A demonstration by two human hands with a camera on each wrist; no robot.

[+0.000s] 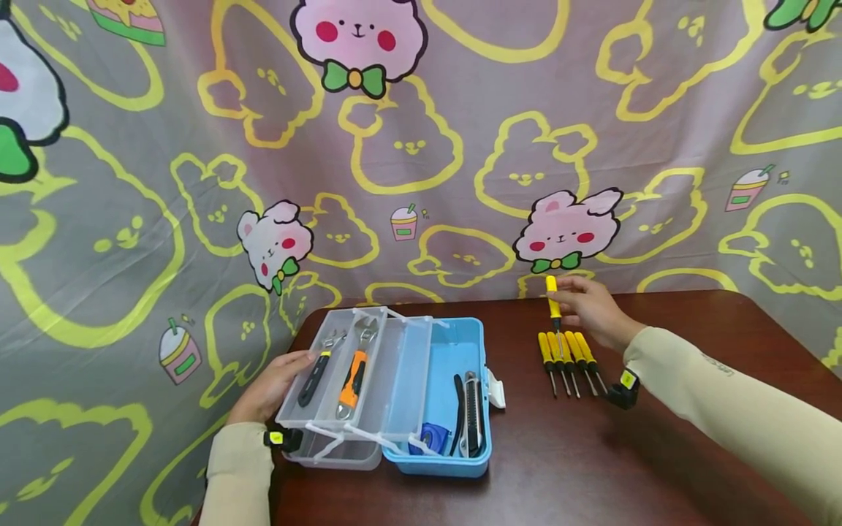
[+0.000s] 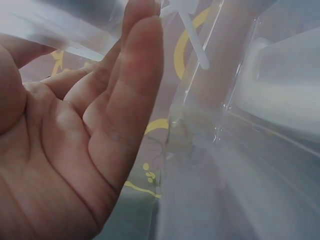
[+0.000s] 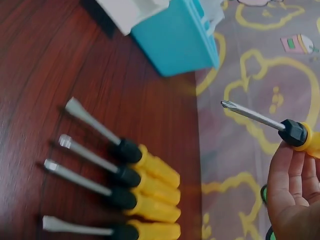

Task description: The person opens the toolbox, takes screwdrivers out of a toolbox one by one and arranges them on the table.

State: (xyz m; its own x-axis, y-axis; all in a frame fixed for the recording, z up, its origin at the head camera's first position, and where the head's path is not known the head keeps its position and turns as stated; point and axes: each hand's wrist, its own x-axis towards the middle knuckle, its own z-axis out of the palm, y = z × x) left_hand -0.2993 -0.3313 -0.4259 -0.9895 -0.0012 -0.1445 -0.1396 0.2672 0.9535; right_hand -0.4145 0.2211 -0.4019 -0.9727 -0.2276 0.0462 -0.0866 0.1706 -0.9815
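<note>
My right hand point(image 1: 592, 308) grips a screwdriver point(image 1: 553, 298) by its yellow handle, raised above the table. Its shaft points down in the head view, and a cross-shaped tip shows in the right wrist view. Just below lie several screwdrivers point(image 1: 582, 351) in a row, with yellow and black handles. My left hand point(image 1: 271, 386) touches the left edge of the clear upper tray point(image 1: 284, 422) of a blue toolbox point(image 1: 437, 467). In the left wrist view its fingers point(image 2: 135, 85) look mostly straight beside the translucent plastic.
Two adjustable wrenches, one black-handled point(image 1: 314, 378) and one orange-handled point(image 1: 353, 383), lie in the upper tray. Inside the blue box are a utility knife point(image 1: 471, 416) and a blue tape measure point(image 1: 430, 438). A patterned curtain point(image 1: 460, 204) hangs behind the brown table point(image 1: 592, 467).
</note>
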